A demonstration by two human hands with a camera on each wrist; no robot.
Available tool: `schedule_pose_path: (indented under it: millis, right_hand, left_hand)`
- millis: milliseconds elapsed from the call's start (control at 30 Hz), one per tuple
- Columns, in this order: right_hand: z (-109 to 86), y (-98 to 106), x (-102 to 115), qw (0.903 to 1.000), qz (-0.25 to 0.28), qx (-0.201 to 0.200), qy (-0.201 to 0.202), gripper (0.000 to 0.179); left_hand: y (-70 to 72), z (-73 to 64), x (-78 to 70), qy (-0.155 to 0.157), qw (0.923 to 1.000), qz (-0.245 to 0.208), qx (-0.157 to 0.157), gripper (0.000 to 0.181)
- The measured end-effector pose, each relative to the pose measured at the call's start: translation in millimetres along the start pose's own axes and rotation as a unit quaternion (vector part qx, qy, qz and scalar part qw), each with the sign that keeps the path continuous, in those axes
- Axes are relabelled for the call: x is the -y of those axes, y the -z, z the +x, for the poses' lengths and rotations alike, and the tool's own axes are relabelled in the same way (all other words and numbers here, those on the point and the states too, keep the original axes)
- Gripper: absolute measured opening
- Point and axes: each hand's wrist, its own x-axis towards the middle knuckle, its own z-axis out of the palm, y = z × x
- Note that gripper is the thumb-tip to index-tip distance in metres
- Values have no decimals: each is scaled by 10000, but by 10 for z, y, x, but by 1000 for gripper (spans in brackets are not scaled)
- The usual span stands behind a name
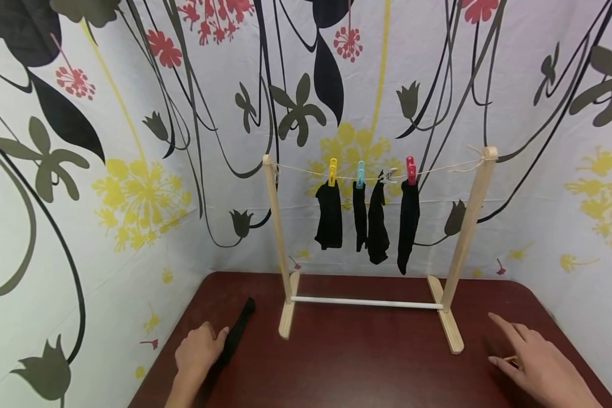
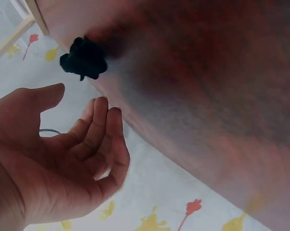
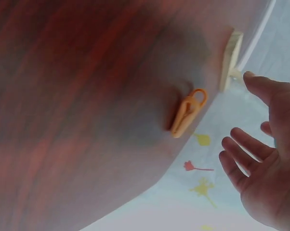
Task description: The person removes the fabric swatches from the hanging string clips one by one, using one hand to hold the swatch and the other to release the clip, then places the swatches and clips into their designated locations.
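Over the table's left side, my left hand (image 1: 200, 354) is empty, its fingers loosely bent. Beside its thumb lies a long black cloth piece (image 1: 242, 324), like a sock; in the left wrist view the black cloth (image 2: 85, 58) shows beyond the fingertips, apart from them. My right hand (image 1: 545, 362) hovers at the table's right, fingers spread and holding nothing. Partly hidden under it in the head view is an orange clothespin (image 1: 512, 359). The right wrist view shows this clothespin (image 3: 187, 114) lying on the tabletop, a gap away from my right hand (image 3: 265, 154).
A small wooden clothesline stand (image 1: 469, 226) stands at the back of the dark red table (image 1: 362, 351). Several black cloth pieces (image 1: 329, 218) hang from its string by yellow (image 1: 332, 171), light blue (image 1: 360, 174), silvery (image 1: 388, 175) and red (image 1: 411, 170) clips. Patterned cloth surrounds the table.
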Motion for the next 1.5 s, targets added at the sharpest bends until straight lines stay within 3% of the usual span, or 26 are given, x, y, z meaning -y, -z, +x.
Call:
schedule_pose_path:
  millis: [200,333,467,567,667,833,1167,1300,1400,1500]
  right_hand:
    - [83,124,116,9992,145,-356,-94,102]
    - [114,206,195,9966,278,-778,-72,104]
    - [137,291,302,9907,534,-1251,-100,103]
    - [164,355,393,9848,694,-1588,-97,101]
    - [203,405,477,9786,841,-1877,-64,102]
    - [295,478,626,9731,1039,-2059,-9,107]
    - [580,639,945,9579,1299,-2534,375,111]
    - [742,737,1128,9532,1421,-2629,458,104]
    - [889,818,1307,9379,1623,-2993,670,89]
    - [1036,904,1498,9160,1784,-3445,1016,82]
  left_hand:
    - [88,-23,-148,-291,9978,-243,-543,54]
    - [119,-42,-286,-543,9918,-241,-1128,61]
    - [138,-71,-435,-886,9782,-448,-1823,63]
    - [153,-110,-551,-1182,9638,-889,-2216,59]
    - [167,-155,-673,-1397,9490,-1803,-2174,51]
    - [180,-215,-885,-1564,9174,-3190,-1793,39]
    - [91,-252,-1339,-2216,8808,-3826,-1695,37]
    - [5,-240,-1538,-2543,8557,-4199,-1635,42]
    - [-68,-240,-1684,-2677,8383,-4490,-1547,43]
    - [-137,-246,-1831,-2717,8308,-4649,-1409,42]
